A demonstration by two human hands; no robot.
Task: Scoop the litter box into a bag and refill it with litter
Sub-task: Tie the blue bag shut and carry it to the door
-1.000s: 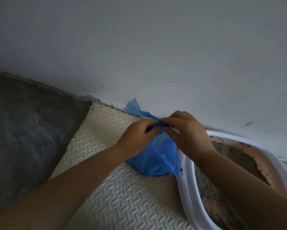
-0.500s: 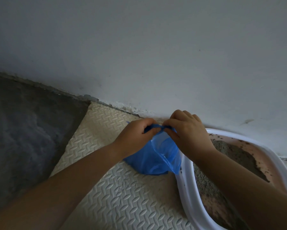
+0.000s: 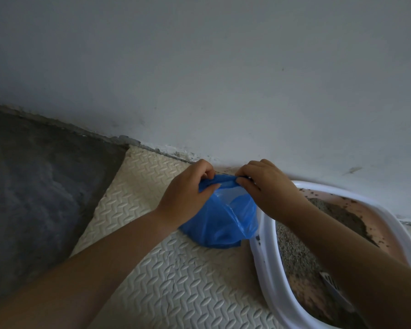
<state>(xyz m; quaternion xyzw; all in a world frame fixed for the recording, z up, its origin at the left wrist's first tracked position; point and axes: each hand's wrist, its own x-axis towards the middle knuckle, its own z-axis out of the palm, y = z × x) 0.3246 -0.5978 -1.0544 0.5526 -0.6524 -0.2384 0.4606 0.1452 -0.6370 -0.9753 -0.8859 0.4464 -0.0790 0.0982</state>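
A blue plastic bag (image 3: 223, 219) sits on the cream foam mat (image 3: 176, 276) against the wall, its bottom bulging. My left hand (image 3: 187, 193) pinches the left side of the bag's gathered top and my right hand (image 3: 263, 184) pinches the right side, with a short stretch of blue plastic taut between them. Just right of the bag stands the litter box (image 3: 263, 257), white-rimmed with a pink inside, holding grey litter (image 3: 294, 252). A scoop (image 3: 330, 281) lies in the litter, partly hidden by my right forearm.
A pale wall (image 3: 223, 79) rises directly behind the bag and box. Dark grey floor (image 3: 33, 198) lies left of the mat. Loose litter grains are scattered on the mat near the box.
The loose blue flap that stood up behind my hands is gone from sight. My hands have drawn slightly apart, stretching the bag's gathered top between them.
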